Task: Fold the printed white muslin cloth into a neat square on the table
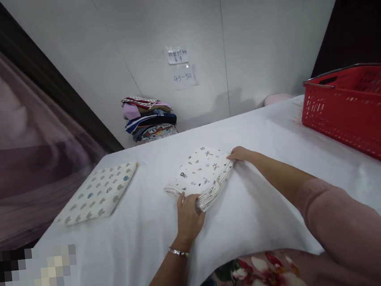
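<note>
- The folded cloth (201,171) is in the middle of the frame, over the white table (127,257).
- The left hand (188,216) grips its near corner; the right hand (240,153) pinches its right corner.
- It looks light, soft and not fragile, but the layers may slide apart.
- It is probably best held at these two corners, all layers together.

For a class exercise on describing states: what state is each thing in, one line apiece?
Held cloth: folded, layered
Left fingers: closed on held cloth
Right fingers: closed on held cloth
Other cloth: folded, lying flat
Basket: upright, open-topped
Pile: folded fabrics, stacked
Notes: stuck to wall
Table: covered in white
</note>
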`<action>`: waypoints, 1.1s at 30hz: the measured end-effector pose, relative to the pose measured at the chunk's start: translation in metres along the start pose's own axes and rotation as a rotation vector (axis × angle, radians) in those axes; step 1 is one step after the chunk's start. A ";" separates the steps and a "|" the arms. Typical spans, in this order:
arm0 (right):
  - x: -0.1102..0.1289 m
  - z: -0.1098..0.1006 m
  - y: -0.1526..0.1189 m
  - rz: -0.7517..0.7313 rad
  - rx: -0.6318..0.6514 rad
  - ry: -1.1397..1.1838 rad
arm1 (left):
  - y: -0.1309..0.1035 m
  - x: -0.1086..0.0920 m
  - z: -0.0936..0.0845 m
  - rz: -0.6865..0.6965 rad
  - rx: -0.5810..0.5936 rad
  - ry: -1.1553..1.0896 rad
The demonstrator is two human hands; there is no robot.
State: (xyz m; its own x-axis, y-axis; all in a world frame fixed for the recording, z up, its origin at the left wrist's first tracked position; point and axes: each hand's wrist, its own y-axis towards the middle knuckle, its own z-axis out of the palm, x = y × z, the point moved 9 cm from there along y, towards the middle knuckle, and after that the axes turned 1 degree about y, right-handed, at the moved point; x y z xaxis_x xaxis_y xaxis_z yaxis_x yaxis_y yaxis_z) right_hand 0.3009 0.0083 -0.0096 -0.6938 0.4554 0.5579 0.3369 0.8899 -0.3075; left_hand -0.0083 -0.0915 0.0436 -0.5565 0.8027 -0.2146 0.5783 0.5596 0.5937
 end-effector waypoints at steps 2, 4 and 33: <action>0.000 0.002 0.002 0.028 0.027 -0.026 | 0.000 0.000 -0.002 -0.004 -0.011 -0.002; 0.000 0.003 0.002 0.057 0.051 -0.038 | 0.000 0.000 -0.004 -0.007 -0.029 0.000; 0.066 -0.177 -0.138 -0.300 -0.271 0.111 | 0.042 -0.019 -0.100 -0.531 -0.195 -0.937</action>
State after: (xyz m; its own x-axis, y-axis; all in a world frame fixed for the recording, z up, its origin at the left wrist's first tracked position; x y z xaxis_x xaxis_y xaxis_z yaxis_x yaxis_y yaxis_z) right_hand 0.3211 -0.0802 0.2061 -0.7187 0.1616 0.6763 0.2961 0.9511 0.0874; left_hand -0.0337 -0.1038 0.1501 0.0155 0.3538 -0.9352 0.2485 0.9046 0.3463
